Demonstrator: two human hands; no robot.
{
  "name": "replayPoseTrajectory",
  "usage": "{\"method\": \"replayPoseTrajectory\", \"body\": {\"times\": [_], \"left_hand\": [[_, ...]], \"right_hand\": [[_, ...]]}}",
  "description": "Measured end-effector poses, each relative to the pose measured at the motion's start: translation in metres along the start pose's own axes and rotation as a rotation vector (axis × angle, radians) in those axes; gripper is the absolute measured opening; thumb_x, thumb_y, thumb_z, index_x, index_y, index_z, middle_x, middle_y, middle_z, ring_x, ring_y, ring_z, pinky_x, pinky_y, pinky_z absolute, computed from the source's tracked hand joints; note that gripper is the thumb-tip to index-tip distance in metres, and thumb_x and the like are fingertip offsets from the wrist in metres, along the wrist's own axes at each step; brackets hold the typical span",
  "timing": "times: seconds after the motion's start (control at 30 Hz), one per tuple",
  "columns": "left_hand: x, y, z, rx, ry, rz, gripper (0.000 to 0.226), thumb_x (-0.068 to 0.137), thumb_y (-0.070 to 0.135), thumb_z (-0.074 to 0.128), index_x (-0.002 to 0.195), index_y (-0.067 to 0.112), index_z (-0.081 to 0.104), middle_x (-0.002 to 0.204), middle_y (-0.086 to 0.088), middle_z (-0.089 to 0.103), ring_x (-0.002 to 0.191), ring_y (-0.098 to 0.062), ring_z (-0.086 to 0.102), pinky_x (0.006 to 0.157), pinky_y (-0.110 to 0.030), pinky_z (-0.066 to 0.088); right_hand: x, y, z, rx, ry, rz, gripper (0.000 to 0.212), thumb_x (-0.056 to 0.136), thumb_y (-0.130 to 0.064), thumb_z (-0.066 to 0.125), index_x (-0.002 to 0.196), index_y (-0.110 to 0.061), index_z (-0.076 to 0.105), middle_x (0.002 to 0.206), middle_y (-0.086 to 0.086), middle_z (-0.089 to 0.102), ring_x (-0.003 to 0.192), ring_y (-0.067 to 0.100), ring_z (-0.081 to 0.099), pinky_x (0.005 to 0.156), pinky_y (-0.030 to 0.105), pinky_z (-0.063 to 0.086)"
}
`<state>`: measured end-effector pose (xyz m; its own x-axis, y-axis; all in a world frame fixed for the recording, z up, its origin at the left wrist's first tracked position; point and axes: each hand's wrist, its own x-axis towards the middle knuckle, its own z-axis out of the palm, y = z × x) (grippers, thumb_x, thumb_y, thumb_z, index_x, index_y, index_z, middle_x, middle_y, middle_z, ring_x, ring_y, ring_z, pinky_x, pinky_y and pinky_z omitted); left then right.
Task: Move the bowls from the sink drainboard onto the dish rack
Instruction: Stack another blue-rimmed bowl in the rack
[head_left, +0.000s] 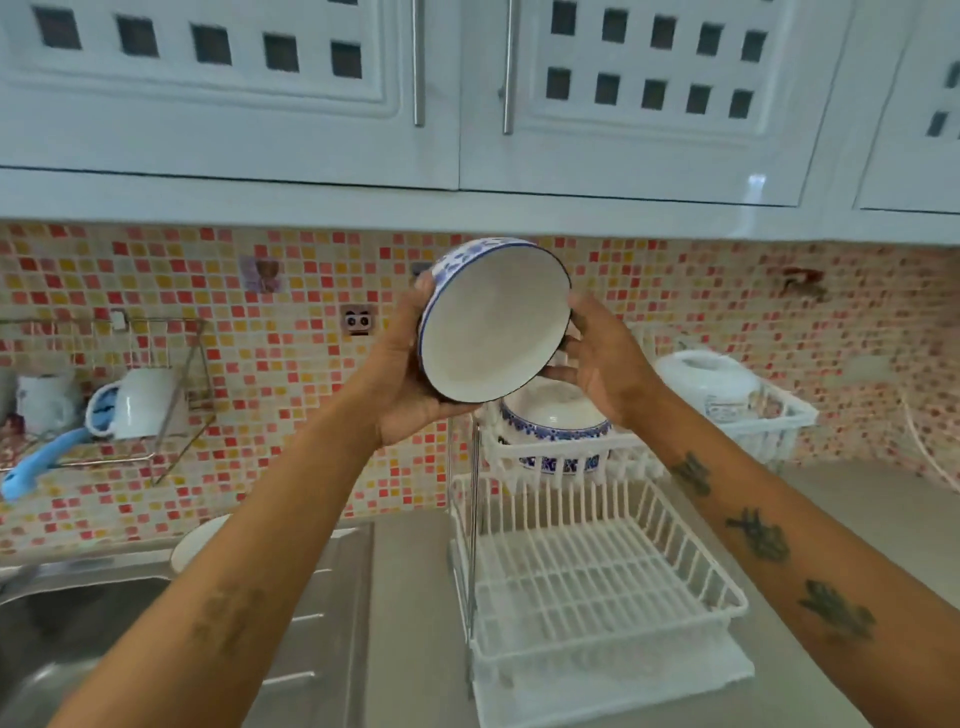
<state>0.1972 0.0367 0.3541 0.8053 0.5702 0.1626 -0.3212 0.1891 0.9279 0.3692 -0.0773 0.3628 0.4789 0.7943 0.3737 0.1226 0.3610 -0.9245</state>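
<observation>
A white bowl with a blue pattern (493, 322) is held up in the air, tilted with its opening facing me. My left hand (400, 379) grips its left side and underside. My right hand (602, 364) holds its right rim. Directly below it, another blue-patterned bowl (553, 418) lies upside down on the upper tier of the white dish rack (597, 566). The rack's lower tier holds nothing. On the steel drainboard (332, 597), a white bowl rim (195, 540) shows behind my left forearm, mostly hidden.
The steel sink basin (62, 634) sits at lower left. A wire wall shelf (156, 415) holds white mugs and a blue-handled utensil. A white basket with a lidded pot (727, 400) stands at right on the grey counter. Cabinets hang overhead.
</observation>
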Motion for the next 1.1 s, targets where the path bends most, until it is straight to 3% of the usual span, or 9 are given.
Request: {"method": "replayPoseTrajectory", "body": {"times": [0.1, 0.23, 0.33, 0.43, 0.5, 0.6, 0.77, 1.0, 1.1], "left_hand": [[0.006, -0.001, 0.027, 0.302, -0.025, 0.130, 0.036, 0.085, 0.059, 0.053, 0.107, 0.034, 0.067, 0.097, 0.006, 0.076, 0.095, -0.018, 0.068, 0.087, -0.036, 0.056], [0.026, -0.018, 0.048, 0.607, 0.036, 0.368, 0.080, 0.054, 0.062, 0.081, 0.122, 0.024, 0.063, 0.110, 0.008, 0.074, 0.101, -0.010, 0.071, 0.091, -0.031, 0.057], [0.041, -0.037, 0.062, 0.820, 0.169, 0.477, 0.101, 0.045, 0.065, 0.086, 0.130, 0.024, 0.050, 0.119, 0.007, 0.067, 0.105, -0.009, 0.068, 0.090, -0.031, 0.058], [0.052, -0.055, 0.074, 1.011, 0.284, 0.482, 0.120, 0.037, 0.071, 0.084, 0.137, 0.022, 0.039, 0.133, 0.000, 0.051, 0.122, -0.017, 0.052, 0.101, -0.038, 0.051], [0.060, -0.065, 0.077, 1.037, 0.297, 0.443, 0.125, 0.040, 0.068, 0.085, 0.142, 0.019, 0.033, 0.138, -0.003, 0.044, 0.127, -0.019, 0.045, 0.106, -0.038, 0.045], [0.066, -0.076, 0.077, 1.022, 0.294, 0.434, 0.119, 0.044, 0.060, 0.089, 0.142, 0.020, 0.034, 0.137, -0.003, 0.043, 0.127, -0.019, 0.043, 0.107, -0.037, 0.043], [0.071, -0.084, 0.071, 1.025, 0.307, 0.369, 0.128, 0.043, 0.057, 0.090, 0.146, 0.015, 0.026, 0.141, -0.005, 0.037, 0.128, -0.021, 0.044, 0.105, -0.039, 0.046], [0.072, -0.088, 0.064, 1.051, 0.350, 0.272, 0.128, 0.045, 0.051, 0.092, 0.146, 0.011, 0.025, 0.140, -0.006, 0.035, 0.128, -0.023, 0.045, 0.106, -0.039, 0.046], [0.071, -0.088, 0.065, 1.054, 0.352, 0.251, 0.117, 0.050, 0.044, 0.093, 0.142, 0.010, 0.029, 0.135, -0.004, 0.037, 0.121, -0.019, 0.048, 0.099, -0.030, 0.047]], "right_hand": [[0.003, -0.010, -0.026, -0.063, 0.080, 0.023, 0.051, 0.097, -0.054, 0.029, 0.126, -0.021, 0.056, 0.130, -0.002, 0.055, 0.113, 0.023, 0.056, 0.094, 0.050, 0.045], [0.011, -0.012, -0.051, -0.193, 0.148, 0.141, 0.072, 0.092, -0.068, 0.017, 0.134, -0.021, 0.052, 0.140, 0.004, 0.052, 0.125, 0.027, 0.049, 0.105, 0.050, 0.037], [0.016, -0.007, -0.063, -0.260, 0.166, 0.238, 0.080, 0.086, -0.075, 0.015, 0.136, -0.024, 0.051, 0.136, 0.008, 0.058, 0.122, 0.028, 0.053, 0.107, 0.051, 0.036], [0.018, 0.000, -0.073, -0.288, 0.174, 0.283, 0.083, 0.080, -0.082, 0.021, 0.135, -0.027, 0.050, 0.129, 0.006, 0.061, 0.115, 0.028, 0.057, 0.100, 0.048, 0.043], [0.019, 0.005, -0.078, -0.295, 0.151, 0.292, 0.071, 0.083, -0.077, 0.028, 0.124, -0.026, 0.055, 0.113, 0.004, 0.066, 0.098, 0.021, 0.061, 0.083, 0.038, 0.047], [0.023, 0.013, -0.082, -0.280, 0.113, 0.306, 0.047, 0.086, -0.068, 0.039, 0.112, -0.031, 0.053, 0.095, -0.004, 0.063, 0.087, 0.014, 0.057, 0.085, 0.039, 0.041], [0.035, 0.031, -0.082, -0.254, 0.061, 0.275, 0.057, 0.080, -0.065, 0.051, 0.118, -0.023, 0.062, 0.113, 0.008, 0.072, 0.099, 0.025, 0.068, 0.092, 0.040, 0.053], [0.043, 0.055, -0.082, -0.199, -0.007, 0.339, 0.055, 0.077, -0.067, 0.052, 0.115, -0.029, 0.064, 0.107, 0.006, 0.074, 0.099, 0.026, 0.069, 0.088, 0.040, 0.054], [0.043, 0.058, -0.083, -0.177, -0.033, 0.366, 0.046, 0.084, -0.062, 0.048, 0.112, -0.028, 0.062, 0.101, 0.005, 0.074, 0.089, 0.022, 0.068, 0.069, 0.030, 0.052]]}}
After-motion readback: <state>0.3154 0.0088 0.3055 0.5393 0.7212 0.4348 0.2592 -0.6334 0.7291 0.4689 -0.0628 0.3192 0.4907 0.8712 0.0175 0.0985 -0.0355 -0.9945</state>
